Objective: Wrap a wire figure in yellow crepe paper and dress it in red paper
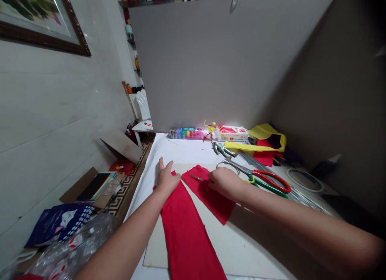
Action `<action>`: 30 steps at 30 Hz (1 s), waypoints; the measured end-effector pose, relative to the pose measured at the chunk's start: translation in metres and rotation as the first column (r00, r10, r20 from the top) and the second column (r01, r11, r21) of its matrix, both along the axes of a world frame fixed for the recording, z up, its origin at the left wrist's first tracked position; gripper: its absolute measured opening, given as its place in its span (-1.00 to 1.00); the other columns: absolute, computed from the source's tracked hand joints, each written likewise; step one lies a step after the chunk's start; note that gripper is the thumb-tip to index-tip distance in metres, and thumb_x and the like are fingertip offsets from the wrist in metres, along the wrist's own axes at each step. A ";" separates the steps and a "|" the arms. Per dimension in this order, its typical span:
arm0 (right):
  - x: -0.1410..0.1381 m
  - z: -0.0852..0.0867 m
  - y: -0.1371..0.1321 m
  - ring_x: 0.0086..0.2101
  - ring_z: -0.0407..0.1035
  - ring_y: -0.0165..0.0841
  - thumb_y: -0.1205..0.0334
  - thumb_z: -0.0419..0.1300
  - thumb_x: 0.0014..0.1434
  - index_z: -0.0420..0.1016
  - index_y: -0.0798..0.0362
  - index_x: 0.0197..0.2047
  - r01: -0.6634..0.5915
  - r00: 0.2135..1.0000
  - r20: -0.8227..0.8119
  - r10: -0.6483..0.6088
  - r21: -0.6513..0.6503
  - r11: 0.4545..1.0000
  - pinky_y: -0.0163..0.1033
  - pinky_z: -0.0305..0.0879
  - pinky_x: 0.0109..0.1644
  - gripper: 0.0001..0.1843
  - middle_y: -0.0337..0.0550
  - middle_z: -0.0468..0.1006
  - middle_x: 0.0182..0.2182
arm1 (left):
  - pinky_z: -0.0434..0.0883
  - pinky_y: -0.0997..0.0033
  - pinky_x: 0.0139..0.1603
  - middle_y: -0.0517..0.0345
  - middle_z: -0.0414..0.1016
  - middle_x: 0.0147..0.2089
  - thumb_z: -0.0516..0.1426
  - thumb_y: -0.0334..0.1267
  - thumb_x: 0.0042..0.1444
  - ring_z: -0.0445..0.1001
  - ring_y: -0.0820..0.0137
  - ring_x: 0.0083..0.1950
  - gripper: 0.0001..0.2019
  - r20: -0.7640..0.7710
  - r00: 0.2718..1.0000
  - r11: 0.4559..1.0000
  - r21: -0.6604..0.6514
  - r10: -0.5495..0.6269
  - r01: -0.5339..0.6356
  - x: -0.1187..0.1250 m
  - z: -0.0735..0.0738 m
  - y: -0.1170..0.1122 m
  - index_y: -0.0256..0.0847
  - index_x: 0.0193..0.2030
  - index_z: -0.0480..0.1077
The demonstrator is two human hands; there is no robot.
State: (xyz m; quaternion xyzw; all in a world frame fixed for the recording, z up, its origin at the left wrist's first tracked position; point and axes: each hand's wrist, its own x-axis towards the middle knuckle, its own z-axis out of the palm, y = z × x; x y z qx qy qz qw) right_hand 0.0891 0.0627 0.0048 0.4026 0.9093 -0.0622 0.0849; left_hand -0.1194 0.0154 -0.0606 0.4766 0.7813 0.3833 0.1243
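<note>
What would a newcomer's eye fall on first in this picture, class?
Probably the long red cloth on the pale board, its far end under the left hand. Just right lies a smaller red piece, beneath the right hand and its pointed metal tool. Further right lie red-and-green-handled scissors.

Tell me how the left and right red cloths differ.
The left cloth is longer, running past the picture's bottom; the right cloth ends within view. The left hand is at the left cloth's top; the right hand partly covers the right cloth. Both are red.
</note>
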 end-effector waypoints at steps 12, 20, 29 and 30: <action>0.005 -0.023 -0.117 -0.17 0.36 -0.17 0.04 0.13 0.17 0.34 0.10 0.06 -0.586 0.694 -0.272 0.666 0.323 0.743 -0.16 0.25 -0.24 -0.55 0.07 0.46 -0.02 | -0.11 0.08 0.32 -0.16 -0.16 0.36 0.15 -0.22 -0.10 -0.22 -0.10 0.38 -0.37 -0.164 0.985 0.989 -0.125 0.055 -0.076 -0.003 -0.008 0.006 -0.25 0.18 0.24; 0.004 -0.051 -0.129 -0.47 0.25 -0.36 0.12 0.13 0.18 0.41 0.03 -0.45 -0.619 0.609 -0.291 0.738 0.408 0.672 -0.24 0.10 -0.53 -0.77 -0.22 0.50 -0.42 | -0.07 0.10 0.30 -0.19 -0.16 0.34 0.12 -0.16 -0.05 -0.17 -0.10 0.37 -0.38 -0.220 0.974 0.983 -0.158 0.058 -0.094 -0.004 -0.008 0.003 -0.24 0.21 0.21; 0.022 0.010 -0.119 -0.42 0.30 -0.34 0.26 0.07 0.17 0.36 0.14 -0.20 -0.527 0.646 -0.545 0.533 0.186 0.829 -0.28 0.23 -0.35 -0.84 -0.10 0.50 -0.39 | -0.02 0.11 0.29 -0.11 -0.02 0.31 0.07 -0.08 0.03 -0.07 -0.06 0.34 -0.46 -0.248 0.965 0.979 -0.155 0.088 -0.130 -0.004 -0.006 0.001 -0.18 0.17 0.26; 0.026 0.020 -0.112 -0.44 0.31 -0.37 0.28 0.05 0.18 0.35 0.11 -0.22 -0.450 0.663 -0.625 0.412 0.107 0.887 -0.32 0.23 -0.38 -0.87 -0.13 0.50 -0.40 | -0.02 0.11 0.29 -0.11 0.00 0.31 0.07 -0.07 0.03 -0.06 -0.05 0.34 -0.46 -0.248 0.965 0.980 -0.153 0.084 -0.125 -0.004 -0.006 0.001 -0.18 0.17 0.26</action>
